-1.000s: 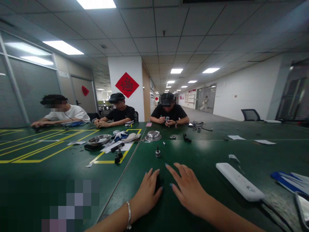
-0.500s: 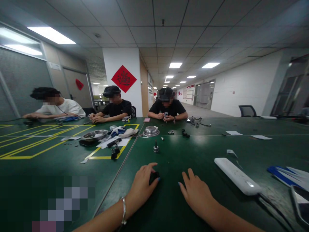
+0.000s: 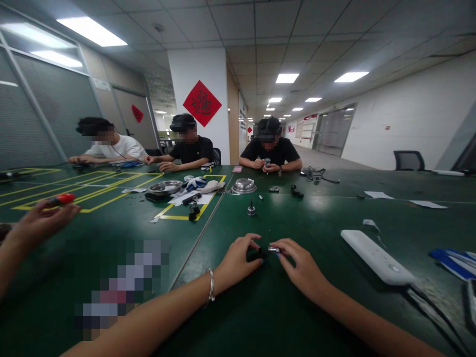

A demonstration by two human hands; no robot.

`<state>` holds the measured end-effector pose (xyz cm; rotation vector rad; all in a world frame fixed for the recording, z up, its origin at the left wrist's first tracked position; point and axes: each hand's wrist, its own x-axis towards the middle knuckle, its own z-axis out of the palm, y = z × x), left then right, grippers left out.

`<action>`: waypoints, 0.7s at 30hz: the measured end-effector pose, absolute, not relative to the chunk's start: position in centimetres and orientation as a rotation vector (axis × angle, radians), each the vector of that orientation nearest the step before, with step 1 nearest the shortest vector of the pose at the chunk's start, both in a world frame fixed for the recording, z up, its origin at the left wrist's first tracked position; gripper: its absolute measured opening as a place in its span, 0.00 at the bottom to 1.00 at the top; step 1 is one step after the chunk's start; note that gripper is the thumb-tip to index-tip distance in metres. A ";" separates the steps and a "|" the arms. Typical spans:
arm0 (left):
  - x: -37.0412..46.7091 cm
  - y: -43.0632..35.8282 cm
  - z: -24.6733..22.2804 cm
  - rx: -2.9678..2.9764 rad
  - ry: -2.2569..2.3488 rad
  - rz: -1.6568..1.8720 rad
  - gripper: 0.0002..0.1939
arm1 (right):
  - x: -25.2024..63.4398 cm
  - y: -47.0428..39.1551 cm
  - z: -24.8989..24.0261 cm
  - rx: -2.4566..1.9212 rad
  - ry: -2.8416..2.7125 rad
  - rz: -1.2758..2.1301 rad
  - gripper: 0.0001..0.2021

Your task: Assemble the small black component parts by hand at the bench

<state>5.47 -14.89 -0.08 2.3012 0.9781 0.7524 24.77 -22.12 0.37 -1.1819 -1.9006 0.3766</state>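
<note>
Working between table seam (image 3: 198, 238) and power strip (image 3: 375, 258), left hand (image 3: 238, 260) grips a dark part (image 3: 261, 253), right hand (image 3: 303, 267) pinches a metal piece (image 3: 274, 249).

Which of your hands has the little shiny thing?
The right hand, which pinches a small silver piece; the left hand, the one with the bracelet, holds a dark piece instead.

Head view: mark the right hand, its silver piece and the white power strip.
Right hand (image 3: 303, 268): head view, back of hand.
Silver piece (image 3: 274, 249): head view, its shiny side.
White power strip (image 3: 374, 256): head view, top face.
</note>
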 end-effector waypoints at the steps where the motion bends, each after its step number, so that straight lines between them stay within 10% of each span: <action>1: 5.5 -15.0 -0.1 2.304 0.977 0.750 0.26 | 24.7 -22.1 0.3 -1.178 -1.899 0.394 0.13; 21: 6.0 -15.4 0.1 2.352 0.771 0.751 0.27 | 23.6 -21.2 0.5 -0.974 -2.256 0.218 0.21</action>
